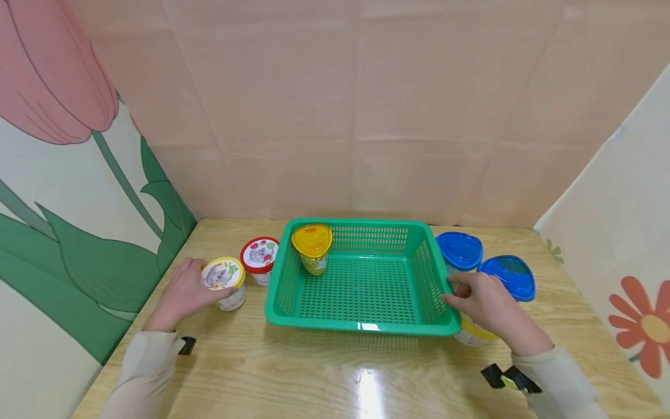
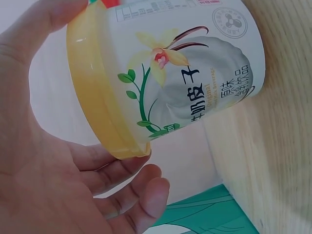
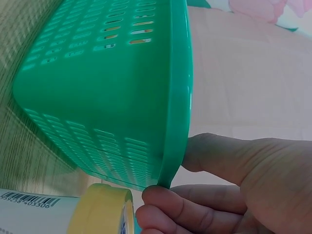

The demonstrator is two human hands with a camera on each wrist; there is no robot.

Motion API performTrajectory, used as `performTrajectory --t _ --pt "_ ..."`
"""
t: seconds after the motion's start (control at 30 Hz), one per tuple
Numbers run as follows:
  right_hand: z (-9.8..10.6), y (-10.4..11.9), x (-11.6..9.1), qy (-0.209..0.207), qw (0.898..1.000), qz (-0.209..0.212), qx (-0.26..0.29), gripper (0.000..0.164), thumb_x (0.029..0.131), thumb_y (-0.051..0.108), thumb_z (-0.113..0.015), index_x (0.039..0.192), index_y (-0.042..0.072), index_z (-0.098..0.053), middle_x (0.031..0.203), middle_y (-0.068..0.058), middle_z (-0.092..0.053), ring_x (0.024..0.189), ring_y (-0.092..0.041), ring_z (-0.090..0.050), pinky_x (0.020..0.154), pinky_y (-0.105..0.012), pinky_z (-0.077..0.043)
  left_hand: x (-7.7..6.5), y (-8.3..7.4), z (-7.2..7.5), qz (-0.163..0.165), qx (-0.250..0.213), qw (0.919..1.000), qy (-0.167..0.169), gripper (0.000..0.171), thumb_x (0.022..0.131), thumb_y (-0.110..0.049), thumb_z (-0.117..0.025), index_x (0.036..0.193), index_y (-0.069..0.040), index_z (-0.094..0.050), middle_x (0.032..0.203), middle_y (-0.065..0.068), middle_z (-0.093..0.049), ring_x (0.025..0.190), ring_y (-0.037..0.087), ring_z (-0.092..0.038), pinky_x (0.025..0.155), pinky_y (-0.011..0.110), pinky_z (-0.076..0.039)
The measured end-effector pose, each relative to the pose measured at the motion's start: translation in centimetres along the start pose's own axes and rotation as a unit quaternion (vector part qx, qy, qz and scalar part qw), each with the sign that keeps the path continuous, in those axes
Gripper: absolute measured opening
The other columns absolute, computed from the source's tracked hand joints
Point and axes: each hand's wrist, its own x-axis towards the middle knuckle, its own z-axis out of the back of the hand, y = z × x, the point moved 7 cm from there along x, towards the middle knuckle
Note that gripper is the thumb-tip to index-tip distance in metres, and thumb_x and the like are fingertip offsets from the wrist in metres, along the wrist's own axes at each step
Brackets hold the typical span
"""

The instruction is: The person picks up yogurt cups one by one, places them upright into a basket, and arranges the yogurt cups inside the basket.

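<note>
A green plastic basket stands on the table, with a cup under a yellow heart-like lid in its back left corner. My right hand pinches the basket's right rim between thumb and fingers; the right wrist view shows the rim between them. To the left of the basket, my left hand holds a white milk drink cup with a yellow lid. Thumb and fingers span that lid in the left wrist view. The cup stands upright on the table.
Close to the basket's left side is a red-lidded cup. Two blue-lidded containers stand at its right. Another yellow-lidded cup sits beneath my right hand. A wooden table bears everything, with a pink wall covering behind.
</note>
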Motion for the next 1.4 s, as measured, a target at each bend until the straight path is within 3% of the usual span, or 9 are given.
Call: performTrajectory --t 0.3,0.53,0.83,1.4 --pt "-0.1 -0.1 0.1 0.006 1.000 -0.008 0.003 0.049 0.088 0.021 -0.078 0.122 -0.012 -0.063 0.078 -0.001 -0.062 0.067 -0.016 -0.050 0.054 -0.028 -0.041 -0.1 -0.4 0.4 0.000 -0.003 1.0000 0.000 0.091 0.074 -0.058 -0.080 0.126 0.011 -0.051 0.119 0.025 -0.053 0.105 0.038 -0.048 0.087 0.055 -0.044" --pt "0.0 -0.1 0.1 0.007 1.000 -0.007 0.009 0.050 0.088 0.021 -0.078 0.123 -0.012 -0.063 0.079 -0.001 -0.062 0.066 -0.016 -0.050 0.053 -0.028 -0.041 -0.5 -1.1 1.0 -0.012 -0.008 0.9999 -0.007 0.089 0.073 -0.055 -0.081 0.124 0.012 -0.052 0.117 0.026 -0.053 0.104 0.039 -0.050 0.097 0.058 -0.037" --pt "0.0 -0.1 0.1 0.012 1.000 -0.013 0.013 0.050 0.088 0.020 -0.077 0.124 -0.012 -0.063 0.077 -0.001 -0.061 0.064 -0.016 -0.050 0.052 -0.027 -0.041 -0.9 -1.6 1.6 -0.022 -0.004 0.9995 -0.023 0.086 0.072 -0.054 -0.083 0.121 0.011 -0.055 0.114 0.024 -0.055 0.102 0.036 -0.048 0.082 0.047 -0.042" --pt "-0.2 -0.2 0.1 0.019 1.000 -0.010 0.013 0.049 0.088 0.020 -0.077 0.122 -0.012 -0.063 0.074 0.000 -0.057 0.062 -0.015 -0.047 0.050 -0.026 -0.036 -1.5 -2.4 2.5 -0.042 -0.009 0.9978 -0.050 0.080 0.069 -0.047 -0.085 0.119 0.010 -0.059 0.111 0.025 -0.057 0.105 0.039 -0.048 0.081 0.046 -0.041"
